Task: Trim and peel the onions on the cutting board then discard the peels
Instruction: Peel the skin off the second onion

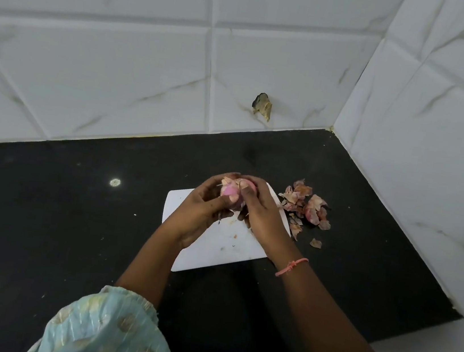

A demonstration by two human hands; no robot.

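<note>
Head view: corner of a black countertop (70, 213) bounded by white marbled wall tiles (120, 70). White cutting board (224, 243) flat on the countertop, partly covered by both hands. Onion (229, 195) held above the far end of the board, clear of its surface, pink flesh exposed on the near face, dry papery skin still attached at the far top. Left hand (198, 216) curled around the onion from the left, thumb pressed across the pink face, fingers wrapped behind it. Right hand (261, 212) closed against the onion from the right, thumb laid on the top next to the loose skin, remaining fingers folded below; whether these pinch a strip of skin cannot be told. Pile of discarded peels (305, 208) on the countertop just beside the right edge of the board, with one stray flake (316, 243) nearer the camera. Small specks of peel scattered on the bare board. Pink thread band (291, 266) around the right wrist. Pale green patterned sleeves (107, 334) at the lower edge. Chipped hole (262, 105) in the back wall tile, low above the countertop.
</note>
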